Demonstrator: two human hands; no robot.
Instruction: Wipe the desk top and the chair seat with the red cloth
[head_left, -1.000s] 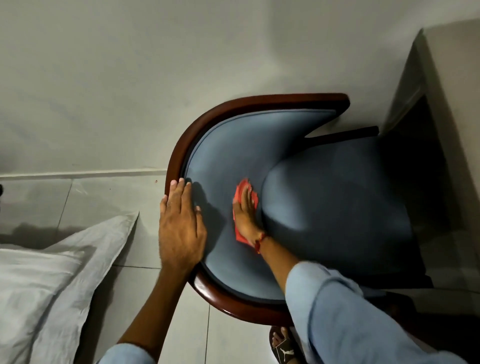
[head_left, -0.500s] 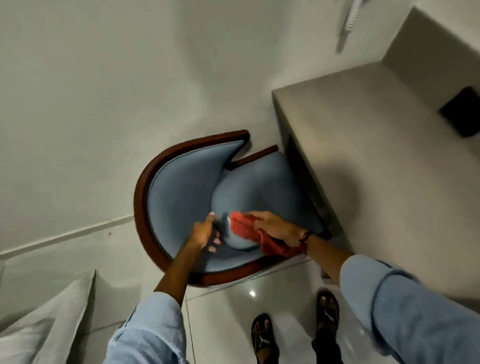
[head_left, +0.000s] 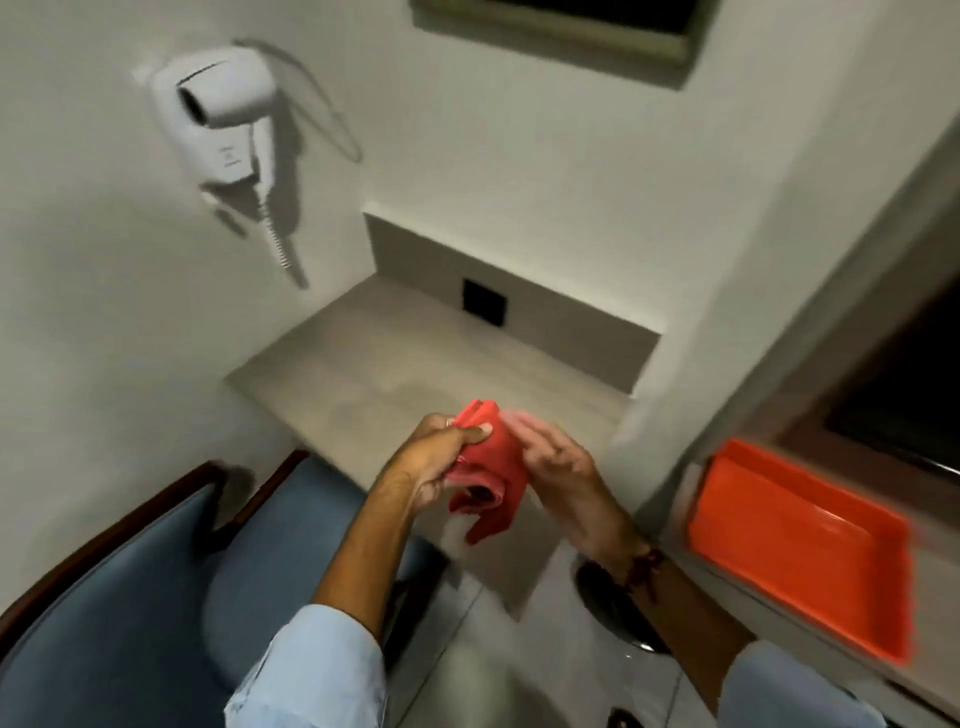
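Observation:
The red cloth (head_left: 491, 475) is bunched up in the air above the near edge of the grey desk top (head_left: 415, 364). My left hand (head_left: 434, 460) pinches its upper left part, thumb on top. My right hand (head_left: 563, 470) is blurred, its fingers against the cloth's right side. The blue chair seat (head_left: 280, 540) with its dark wooden rim lies low on the left, partly under the desk's front edge, with my left forearm above it.
A white hair dryer (head_left: 226, 117) hangs on the wall at upper left, its cord dangling. An orange tray (head_left: 800, 545) rests on a ledge at right beside a dark opening. A black socket (head_left: 484, 302) sits in the desk's back panel. Pale floor tiles show below.
The view has swung up from the chair to the desk. Both hands left the chair seat and now hold the red cloth together in the air over the desk's edge.

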